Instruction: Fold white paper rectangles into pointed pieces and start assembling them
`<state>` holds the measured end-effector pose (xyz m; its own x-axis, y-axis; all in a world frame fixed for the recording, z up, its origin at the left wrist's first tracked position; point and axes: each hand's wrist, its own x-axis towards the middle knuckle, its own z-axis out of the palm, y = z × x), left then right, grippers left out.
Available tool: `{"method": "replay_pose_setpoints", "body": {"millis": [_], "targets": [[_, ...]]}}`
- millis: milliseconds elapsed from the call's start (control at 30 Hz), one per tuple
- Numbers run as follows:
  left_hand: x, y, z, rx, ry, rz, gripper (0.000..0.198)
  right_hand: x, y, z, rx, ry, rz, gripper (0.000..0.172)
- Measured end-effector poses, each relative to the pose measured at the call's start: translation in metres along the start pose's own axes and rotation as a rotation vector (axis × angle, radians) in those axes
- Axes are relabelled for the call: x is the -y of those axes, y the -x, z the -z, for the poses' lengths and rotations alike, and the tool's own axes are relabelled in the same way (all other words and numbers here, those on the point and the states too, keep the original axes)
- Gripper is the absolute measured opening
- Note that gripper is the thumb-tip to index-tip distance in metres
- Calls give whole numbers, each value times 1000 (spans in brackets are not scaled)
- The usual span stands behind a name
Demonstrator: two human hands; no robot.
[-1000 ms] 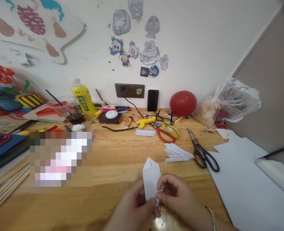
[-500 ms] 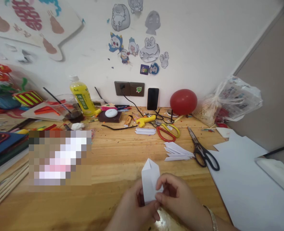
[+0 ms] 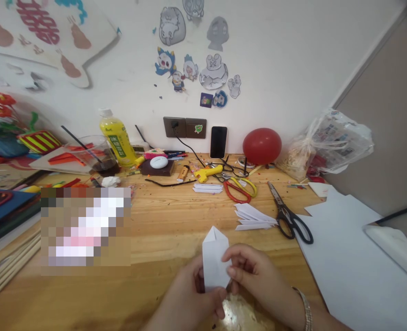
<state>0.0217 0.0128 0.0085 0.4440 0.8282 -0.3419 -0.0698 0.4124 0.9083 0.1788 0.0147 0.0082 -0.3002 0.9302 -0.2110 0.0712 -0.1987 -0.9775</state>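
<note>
A small folded white paper with a pointed top stands upright between my hands, above the wooden table. My left hand grips it by its left side and bottom, thumb across the lower edge. My right hand pinches its right edge between thumb and fingers; a bracelet circles that wrist. Beyond them lies a fanned stack of folded paper pieces. Farther back is a flat bundle of folded paper strips. Black-handled scissors lie to the right, their handles near white sheets.
Large white paper sheets cover the table's right side. Scissors with red and yellow handles, a yellow glue gun, a phone and a red balloon are at the back. Wooden sticks and a yellow bottle are left.
The right-hand flap of the paper now lies flatter, and the front looks smooth. My right fingers have shifted slightly up along its right edge. My left hand keeps its hold.
</note>
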Motion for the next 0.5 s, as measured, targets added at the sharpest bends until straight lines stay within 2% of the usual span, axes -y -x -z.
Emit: {"method": "replay_pose_setpoints", "body": {"millis": [67,100,167,233,300,367,467,500], "targets": [[0,-1,3,-21,-58,-10,26,0,-1,6,-26,10,47,27],[0,-1,5,-48,-119,-22,20,0,-2,9,-80,26,85,27],[-1,-1,9,-100,-310,-83,8,1,-2,18,-264,85,195,26],[-2,1,12,-137,-527,-161,12,3,-1,27,-433,171,352,24],[-5,2,14,-149,-665,-213,16,7,3,32,-405,235,491,25],[-8,3,15,-171,-694,-235,16,11,7,33,-295,340,564,23],[-13,4,18,-270,-628,-283,19,16,12,26,-181,522,538,7],[-14,4,20,-307,-597,-296,21,17,12,23,-147,552,512,7]]}}
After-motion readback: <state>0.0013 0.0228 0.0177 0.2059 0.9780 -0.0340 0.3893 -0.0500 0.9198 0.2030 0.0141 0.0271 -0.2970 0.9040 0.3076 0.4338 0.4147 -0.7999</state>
